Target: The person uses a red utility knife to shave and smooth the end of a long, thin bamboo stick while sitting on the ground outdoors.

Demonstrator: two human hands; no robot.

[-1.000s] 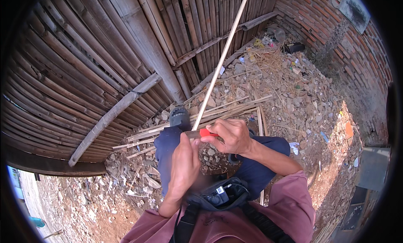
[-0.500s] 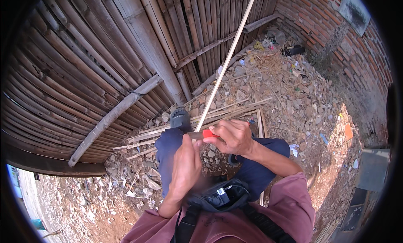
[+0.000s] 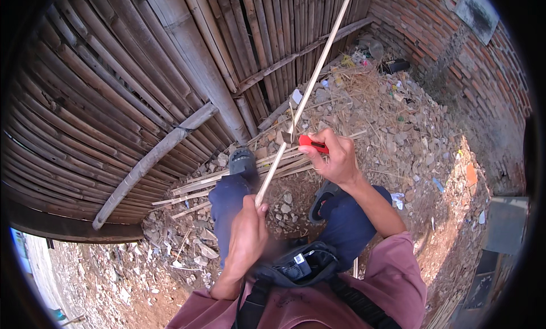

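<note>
A long pale bamboo strip [image 3: 316,79] slants from my lap up past the top of the view. My left hand [image 3: 247,229] is closed around its near end, thumb lying along it. In my right hand [image 3: 335,155] is a red-handled utility knife [image 3: 307,142], its blade [image 3: 288,138] laid across the strip some way beyond my left hand. A thin sliver stands up from the strip by the blade. My fingers wrap the knife's handle, and the thumb presses on its near side.
More bamboo strips [image 3: 187,187] lie on the rubble between and beyond my feet. A bamboo pole wall [image 3: 108,84] rises on the left, a brick wall [image 3: 421,27] at the far right. An open black pouch [image 3: 301,266] hangs at my waist.
My right hand has slid the knife up along the strip, away from my left hand. The left hand has dropped slightly, still gripping the near end.
</note>
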